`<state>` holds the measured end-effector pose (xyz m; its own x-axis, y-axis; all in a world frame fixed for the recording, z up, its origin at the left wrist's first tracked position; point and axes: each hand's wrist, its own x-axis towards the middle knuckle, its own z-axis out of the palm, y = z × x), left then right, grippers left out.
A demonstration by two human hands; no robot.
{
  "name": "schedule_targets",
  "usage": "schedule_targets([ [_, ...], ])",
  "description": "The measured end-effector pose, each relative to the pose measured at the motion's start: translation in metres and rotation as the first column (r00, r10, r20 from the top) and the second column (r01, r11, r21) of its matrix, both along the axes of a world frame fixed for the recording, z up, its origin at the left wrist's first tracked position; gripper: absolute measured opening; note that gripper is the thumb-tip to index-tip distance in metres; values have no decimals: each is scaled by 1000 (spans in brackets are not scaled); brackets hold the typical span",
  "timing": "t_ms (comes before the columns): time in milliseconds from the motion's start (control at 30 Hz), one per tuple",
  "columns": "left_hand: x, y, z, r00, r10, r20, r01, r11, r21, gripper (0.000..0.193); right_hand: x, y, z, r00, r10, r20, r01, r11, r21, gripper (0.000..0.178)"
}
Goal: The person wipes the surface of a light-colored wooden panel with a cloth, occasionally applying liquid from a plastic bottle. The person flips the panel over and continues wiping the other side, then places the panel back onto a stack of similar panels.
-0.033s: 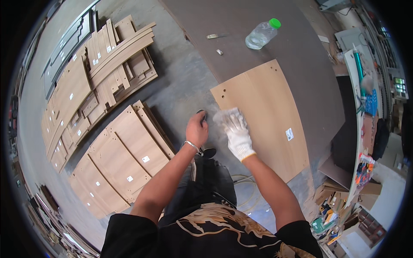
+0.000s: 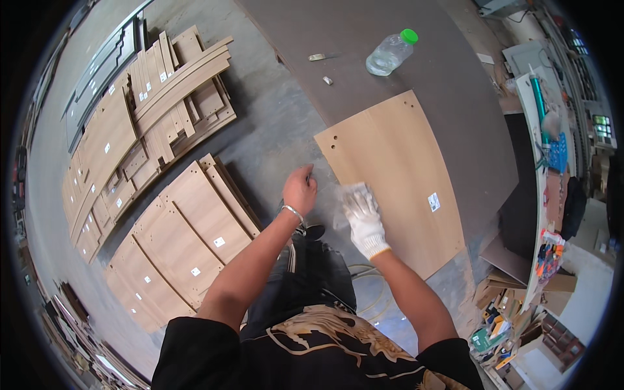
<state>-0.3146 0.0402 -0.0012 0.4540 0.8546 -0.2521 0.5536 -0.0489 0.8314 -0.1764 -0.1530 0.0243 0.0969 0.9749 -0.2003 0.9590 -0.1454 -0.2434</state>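
Note:
A light wood-grain panel [image 2: 396, 169] with drilled holes at its corners and a white label lies on a dark brown board. My right hand [image 2: 364, 218], in a white knitted glove, presses a greyish-white cloth [image 2: 340, 207] against the panel's left edge. Part of the cloth is blurred and covered by the glove. My left hand [image 2: 299, 193], bare with a silver bracelet at the wrist, hovers left of the panel, apart from it. Its fingers are curled, and a small dark bit shows by the fingertips, too small to name.
A clear bottle with a green cap [image 2: 390, 53], a small blade-like tool [image 2: 317, 57] and a whitish lump [image 2: 327, 80] sit on the dark board [image 2: 474, 130]. Stacked wood panels [image 2: 195, 221] lie on the floor at left. A cluttered bench [image 2: 536, 188] stands at right.
My gloved right hand has slid with the cloth toward me along the panel's left edge. My left hand has stayed nearly in place.

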Motion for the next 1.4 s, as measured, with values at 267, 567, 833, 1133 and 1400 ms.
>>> schedule_targets([
  [267, 64, 42, -39, 960, 228, 165, -107, 837, -537, 22, -35, -156, 51, 895, -409, -177, 387, 911, -145, 49],
  [567, 75, 28, -37, 811, 562, 162, -177, 500, -848, 22, -66, -213, 30, 623, -738, -259, 728, 668, -152, 56],
  [833, 72, 26, -44, 778, 603, 176, -134, 432, -892, 27, -62, -207, 39, 621, -739, -260, 714, 671, -201, 58],
  [1133, 72, 24, -40, 735, 666, 126, -179, 370, -912, 13, -60, -204, 39, 619, -742, -259, 713, 668, -212, 58],
  [1400, 81, 6, -44, 647, 753, 122, -142, 277, -950, 21, -54, -215, 32, 658, -717, -228, 676, 697, -239, 57],
])
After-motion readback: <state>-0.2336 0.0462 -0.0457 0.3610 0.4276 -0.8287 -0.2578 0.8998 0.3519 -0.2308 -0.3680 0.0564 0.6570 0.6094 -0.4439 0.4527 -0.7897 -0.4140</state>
